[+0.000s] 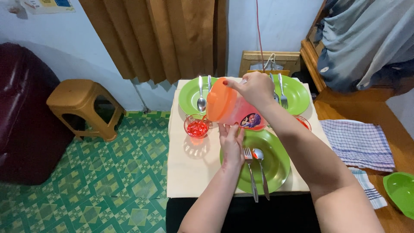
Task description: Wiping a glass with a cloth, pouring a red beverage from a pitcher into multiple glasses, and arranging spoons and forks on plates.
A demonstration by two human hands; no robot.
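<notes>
Currently right hand (257, 88) is gripping the orange pitcher (230, 108) tilting lid-first left over the glass (197, 126), left hand (231, 142) is cupping its base.

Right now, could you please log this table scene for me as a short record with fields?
Right hand: grips the handle of the tilted orange plastic jug
Left hand: supports the jug from below
Stream: red drink runs into the small clear glass bowl
Near green round plate: steel fork and spoon lying on it
Surface: cream-covered table
</notes>
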